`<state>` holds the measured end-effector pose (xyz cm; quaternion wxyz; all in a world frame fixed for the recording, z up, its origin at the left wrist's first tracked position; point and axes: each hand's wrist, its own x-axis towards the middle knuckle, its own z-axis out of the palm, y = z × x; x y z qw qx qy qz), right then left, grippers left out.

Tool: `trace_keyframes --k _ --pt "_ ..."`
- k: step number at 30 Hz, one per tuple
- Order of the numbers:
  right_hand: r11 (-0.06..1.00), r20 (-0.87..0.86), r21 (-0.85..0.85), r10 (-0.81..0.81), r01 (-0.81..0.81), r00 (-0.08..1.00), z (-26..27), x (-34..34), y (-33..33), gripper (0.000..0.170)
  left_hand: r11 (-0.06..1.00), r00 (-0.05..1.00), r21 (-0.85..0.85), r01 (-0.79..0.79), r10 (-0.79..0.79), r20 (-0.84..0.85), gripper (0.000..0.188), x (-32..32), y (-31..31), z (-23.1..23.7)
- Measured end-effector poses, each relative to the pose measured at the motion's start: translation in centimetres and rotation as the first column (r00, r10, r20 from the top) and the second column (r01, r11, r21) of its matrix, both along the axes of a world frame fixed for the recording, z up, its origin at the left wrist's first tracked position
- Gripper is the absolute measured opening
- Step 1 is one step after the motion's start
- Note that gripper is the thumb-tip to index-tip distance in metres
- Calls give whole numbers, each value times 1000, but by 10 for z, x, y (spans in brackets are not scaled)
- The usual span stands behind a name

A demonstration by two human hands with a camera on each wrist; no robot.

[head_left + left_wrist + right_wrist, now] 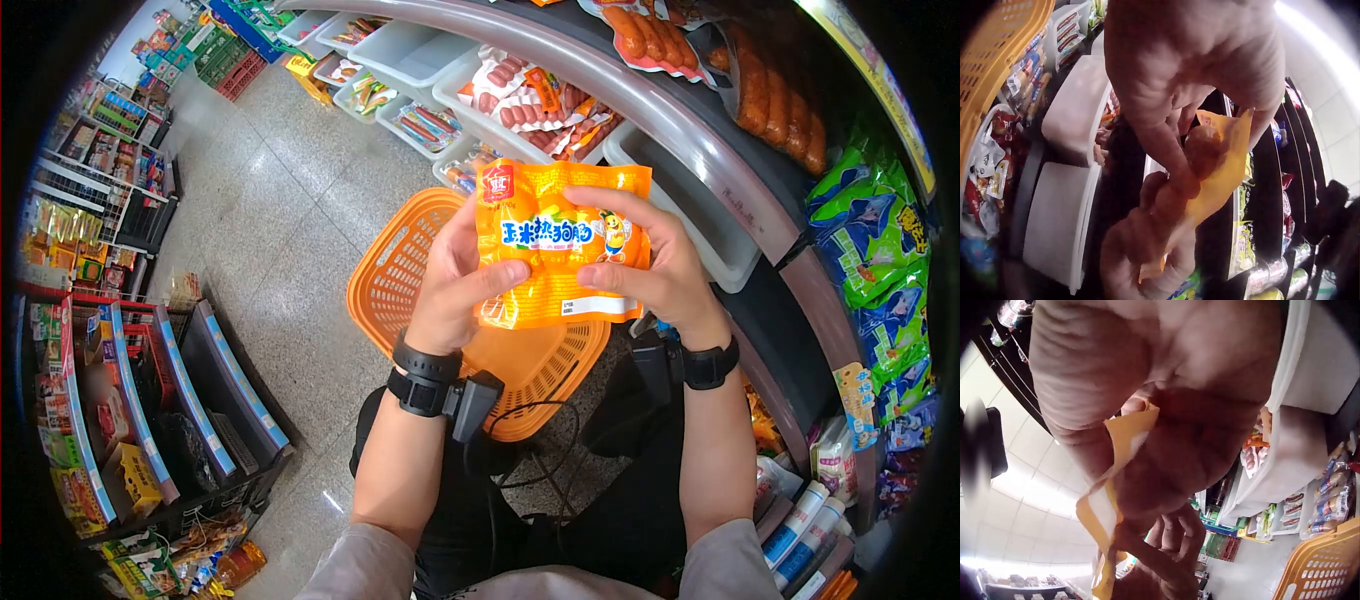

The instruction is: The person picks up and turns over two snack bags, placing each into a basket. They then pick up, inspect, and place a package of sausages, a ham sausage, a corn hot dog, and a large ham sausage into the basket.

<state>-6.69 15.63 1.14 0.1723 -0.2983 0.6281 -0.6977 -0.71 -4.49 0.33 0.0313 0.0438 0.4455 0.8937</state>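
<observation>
A shiny orange packet of corn hot dog sausages [548, 262] is held up in front of the body, its printed front facing the head camera. My left hand [452, 275] grips its left side, thumb across the front and fingers behind. On the opposite side my right hand [675, 255] pinches it, thumb low on the front and index finger along the upper part. In the left wrist view the packet [1225, 178] shows edge-on between both hands, with lumpy contents. The right wrist view shows its thin crimped edge [1099, 512] beside the right palm [1210, 444].
An orange plastic basket [400, 265] stands on the floor below the packet. White bins [415, 55] of packaged sausages line the shelf front ahead. Sausage packs [770, 100] and green bags [870, 260] hang or lie at right. A rack [160, 400] stands at left.
</observation>
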Motion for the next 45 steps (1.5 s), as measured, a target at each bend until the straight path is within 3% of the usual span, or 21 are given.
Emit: trace_keyframes --k 7,14,16,17,19,22,25,30,38,45 --pt "998 -25 43 40 -39 999 1 -1 4 53 995 999 -98 -20 16 -38 75 1 -1 -3" --pt "999 -113 40 1 4 994 -2 1 1 53 997 1000 -78 -21 20 -16 75 2 -1 -1" --pt "998 -85 -39 -61 58 994 1 3 -2 69 996 996 -53 -67 64 -55 76 0 1 -2" --pt "998 -86 -39 -61 58 994 -1 1 -4 69 996 996 -53 -67 64 -56 76 0 2 -2" --pt "973 -80 -174 -167 151 983 -6 -5 -8 90 995 993 0 -104 104 -49 78 -1 2 -5" --pt "978 43 -185 -90 97 995 5 -1 -6 94 990 992 64 -122 124 -26 79 -2 2 -6" --pt "959 60 -256 -110 122 992 2 -1 -9 88 988 991 86 -129 132 -35 81 -3 1 -6" --pt "968 69 -232 -82 96 994 0 -1 -7 86 991 991 73 -116 120 -50 76 -2 -1 -10" --pt "974 150 -215 -42 74 988 4 0 -6 78 972 995 216 -95 101 -16 70 1 -1 -11" --pt "973 281 -203 -47 107 959 7 1 0 66 977 994 192 -90 100 -44 67 0 -1 -14"
